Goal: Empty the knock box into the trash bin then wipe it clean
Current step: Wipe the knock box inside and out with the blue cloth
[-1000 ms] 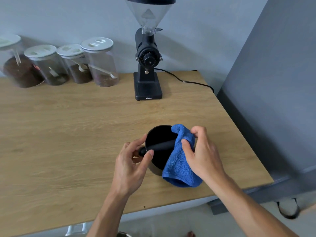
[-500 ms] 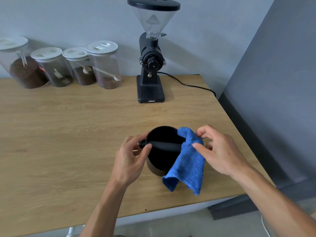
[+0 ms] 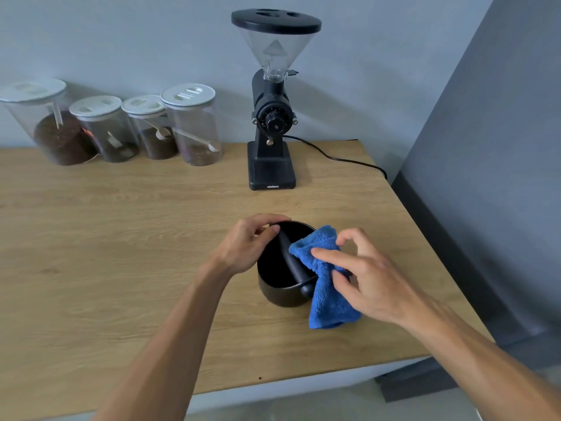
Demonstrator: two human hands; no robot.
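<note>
A round black knock box point(image 3: 279, 291) with a black bar across its mouth stands on the wooden table point(image 3: 121, 253) near the right edge. My left hand point(image 3: 247, 243) grips its far left rim. A blue cloth point(image 3: 328, 281) is draped over the box's right rim and hangs down its outer side. My right hand point(image 3: 361, 275) rests on the cloth, thumb and fingers spread over it, pressing it against the rim. The inside of the box looks dark and bare. No trash bin is in view.
A black coffee grinder point(image 3: 271, 117) with a clear hopper stands at the back, its cable point(image 3: 343, 159) running to the right. Several lidded jars point(image 3: 194, 129) of coffee line the back left. A grey wall point(image 3: 485, 177) rises just right of the table edge.
The knock box has been turned, so its bar now runs from far left to near right. My left hand moved from the near rim to the far rim. The cloth shifted with my right hand.
</note>
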